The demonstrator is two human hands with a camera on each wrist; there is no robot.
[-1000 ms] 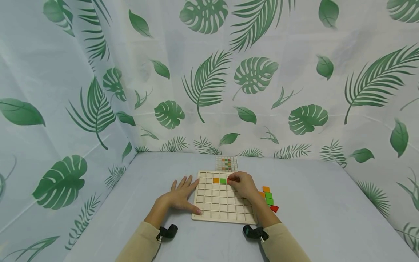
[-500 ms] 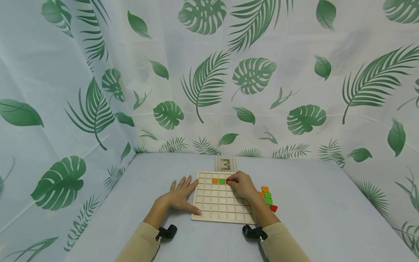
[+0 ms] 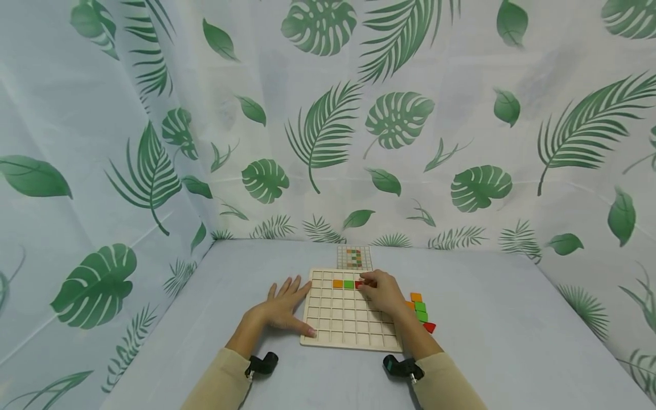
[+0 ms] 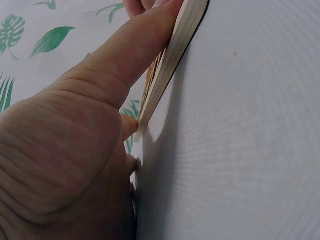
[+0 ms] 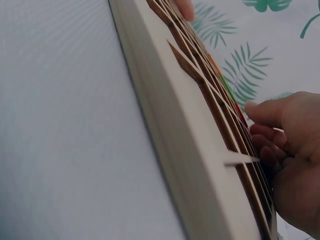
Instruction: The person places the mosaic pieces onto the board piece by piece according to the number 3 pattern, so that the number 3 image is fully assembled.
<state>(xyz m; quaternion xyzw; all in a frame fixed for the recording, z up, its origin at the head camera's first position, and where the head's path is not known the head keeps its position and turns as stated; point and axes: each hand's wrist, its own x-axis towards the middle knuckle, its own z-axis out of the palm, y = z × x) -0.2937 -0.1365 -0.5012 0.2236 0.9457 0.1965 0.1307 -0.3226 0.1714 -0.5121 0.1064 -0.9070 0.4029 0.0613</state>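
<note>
Three tiles sit in the board; the left hand lies spread at its edge; whether the right hand pinches the red tile, I cannot tell.

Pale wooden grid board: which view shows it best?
Head: it shows the pale wooden grid board nearly whole, from above, the right hand covering part. Left wrist: mostly a slanted edge. Right wrist: an edge and the steeply foreshortened top.
</note>
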